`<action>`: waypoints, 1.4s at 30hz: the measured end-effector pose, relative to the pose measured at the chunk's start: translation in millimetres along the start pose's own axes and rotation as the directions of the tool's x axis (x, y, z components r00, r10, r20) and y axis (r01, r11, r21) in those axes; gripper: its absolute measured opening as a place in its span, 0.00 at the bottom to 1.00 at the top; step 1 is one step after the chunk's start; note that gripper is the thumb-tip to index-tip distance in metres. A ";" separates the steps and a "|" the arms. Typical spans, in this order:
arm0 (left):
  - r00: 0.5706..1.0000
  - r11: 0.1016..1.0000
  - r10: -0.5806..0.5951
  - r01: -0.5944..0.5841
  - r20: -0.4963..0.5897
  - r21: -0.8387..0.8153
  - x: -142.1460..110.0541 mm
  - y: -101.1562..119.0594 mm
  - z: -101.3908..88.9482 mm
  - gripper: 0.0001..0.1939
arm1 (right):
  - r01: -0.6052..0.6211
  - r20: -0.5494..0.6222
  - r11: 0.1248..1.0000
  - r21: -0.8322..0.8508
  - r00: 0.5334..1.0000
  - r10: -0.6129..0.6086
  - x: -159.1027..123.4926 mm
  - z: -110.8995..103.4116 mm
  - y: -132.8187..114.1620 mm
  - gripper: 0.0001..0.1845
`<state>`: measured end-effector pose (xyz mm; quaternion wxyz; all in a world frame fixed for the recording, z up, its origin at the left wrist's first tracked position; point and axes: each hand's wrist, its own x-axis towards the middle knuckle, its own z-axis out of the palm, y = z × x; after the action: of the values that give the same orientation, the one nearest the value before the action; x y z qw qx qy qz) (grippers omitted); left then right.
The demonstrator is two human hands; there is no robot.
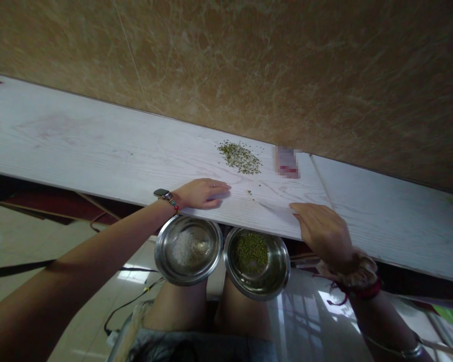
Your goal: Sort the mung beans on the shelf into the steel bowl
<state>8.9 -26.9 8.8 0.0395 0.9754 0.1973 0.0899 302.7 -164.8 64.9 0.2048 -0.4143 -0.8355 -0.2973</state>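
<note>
My left hand (pixel 202 193) lies flat on the white wooden table (pixel 98 146) near its front edge, fingers stretched out, holding nothing. My right hand (pixel 322 229) rests palm down on the table edge, fingers together, with nothing visible in it. A small pile of green mung beans (pixel 239 157) sits on the table beyond both hands, and a few loose beans (pixel 251 193) lie between them. On my knees below the edge stand two steel bowls: the left bowl (pixel 189 250) holds white grains, the right bowl (pixel 256 261) holds green beans.
A small blurred pink packet (pixel 287 162) lies on the table right of the pile. A brown marbled wall (pixel 249 65) rises directly behind the narrow table. Cables (pixel 128 301) run over the glossy tiled floor at the left.
</note>
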 end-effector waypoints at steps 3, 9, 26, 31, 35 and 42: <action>1.000 1.000 0.009 -0.009 -0.007 -0.002 -0.2 -0.1 0.3 0.18 | -0.006 -0.019 1.000 -0.019 1.000 0.006 1.6 6.4 0.6 0.12; 1.000 1.000 0.026 -0.026 -0.011 0.003 -0.2 -2.2 1.8 0.18 | -0.001 -0.002 1.000 -0.025 1.000 0.001 3.2 16.3 3.3 0.13; 1.000 1.000 0.003 -0.003 0.000 -0.003 0.0 0.3 -0.2 0.18 | 0.079 0.040 0.996 0.047 0.996 -0.081 0.9 4.0 2.1 0.17; 1.000 1.000 -0.004 0.004 0.001 -0.009 -0.1 0.2 -0.5 0.18 | 0.104 0.047 0.994 0.029 0.993 -0.105 6.2 3.9 -0.1 0.17; 1.000 1.000 -0.016 0.016 0.012 -0.004 -0.3 0.1 -0.6 0.18 | 0.130 0.040 0.989 0.063 0.990 -0.133 6.7 -1.8 -2.3 0.15; 1.000 1.000 -0.007 0.007 0.017 -0.007 -0.1 -1.5 1.0 0.19 | 0.198 0.049 0.976 0.089 0.978 -0.203 1.0 -20.9 -5.7 0.17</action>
<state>8.4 -25.6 7.6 0.0448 0.9753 0.2000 0.0820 299.5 -180.9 79.1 0.1667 -0.3273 -0.8903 -0.2693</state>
